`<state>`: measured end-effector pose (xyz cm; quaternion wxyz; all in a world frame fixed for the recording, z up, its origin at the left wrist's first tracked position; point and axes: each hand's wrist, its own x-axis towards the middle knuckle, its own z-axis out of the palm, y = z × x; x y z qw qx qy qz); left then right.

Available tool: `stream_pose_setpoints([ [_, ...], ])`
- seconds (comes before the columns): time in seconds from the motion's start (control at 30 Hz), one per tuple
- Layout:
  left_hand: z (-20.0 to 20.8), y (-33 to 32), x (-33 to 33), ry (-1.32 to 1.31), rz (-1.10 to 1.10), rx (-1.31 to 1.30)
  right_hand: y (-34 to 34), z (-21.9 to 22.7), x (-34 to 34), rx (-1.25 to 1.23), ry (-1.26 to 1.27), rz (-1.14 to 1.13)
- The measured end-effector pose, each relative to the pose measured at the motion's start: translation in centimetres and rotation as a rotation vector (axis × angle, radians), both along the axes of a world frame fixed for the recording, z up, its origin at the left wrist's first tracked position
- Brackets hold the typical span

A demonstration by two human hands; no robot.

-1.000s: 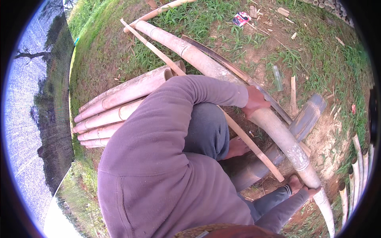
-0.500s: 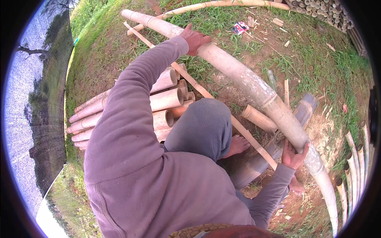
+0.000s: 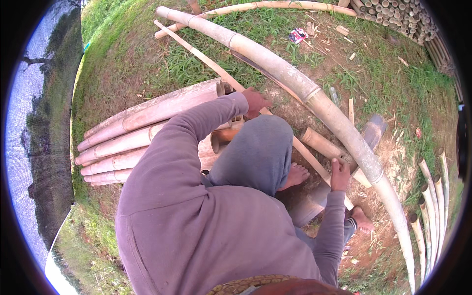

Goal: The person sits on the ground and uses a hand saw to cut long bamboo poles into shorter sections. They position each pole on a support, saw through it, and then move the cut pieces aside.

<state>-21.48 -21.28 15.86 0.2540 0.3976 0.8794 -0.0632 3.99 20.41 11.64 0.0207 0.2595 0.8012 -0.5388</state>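
Observation:
A long pale bamboo pole (image 3: 275, 64) curves from the upper left to the lower right, with neither hand on it. A thin bamboo strip (image 3: 209, 61) slants across the ground below it. My left hand (image 3: 256, 102) is closed over the strip's middle, beside my bent knee; its fingertips are partly hidden. Farther right, my right hand (image 3: 339, 173) has its fingers and thumb drawn together near a short bamboo piece (image 3: 322, 142). Whatever the right fingers may pinch cannot be made out. Its wrist crosses in front of the strip's near end.
Thick cut bamboo lengths (image 3: 147, 110) lie stacked at left. A dark bamboo log (image 3: 374, 129) lies under the pole. Upright poles (image 3: 428, 216) stand at right, and a bamboo pile (image 3: 393, 17) is at far right. A red and white wrapper (image 3: 297, 35) lies on the grass.
Both hands have let go of the bamboo pole, which has come to rest on the ground side. My left hand moved down to the strip; my right hand moved left and up, fingers drawing together.

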Motion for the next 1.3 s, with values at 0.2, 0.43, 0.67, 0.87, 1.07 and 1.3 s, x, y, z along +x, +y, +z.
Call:
stream_pose_setpoints([
  [0.2, -5.2, -0.6, 1.0, 0.047, -0.064, 0.131, -3.8, -0.4, 6.3, 1.006, 0.092, 0.386],
  [0.43, 0.4, -1.6, 2.0, 0.235, -0.005, 0.395, -1.3, 0.8, 5.5, 0.910, 0.347, 0.352],
  [0.67, 3.8, -0.8, 2.1, 0.311, 0.078, 0.374, -0.7, 3.4, 4.0, 0.764, 0.402, 0.395],
  [0.87, 4.6, -0.8, 0.1, 0.309, 0.093, 0.348, -2.0, 5.1, 2.6, 0.752, 0.438, 0.379],
  [1.07, 5.3, -2.6, -2.5, 0.325, 0.101, 0.309, -4.4, 5.2, -0.2, 0.739, 0.467, 0.368],
  [1.3, 4.6, -5.5, -3.8, 0.315, 0.168, 0.298, -7.3, 5.7, -2.5, 0.683, 0.494, 0.376],
])
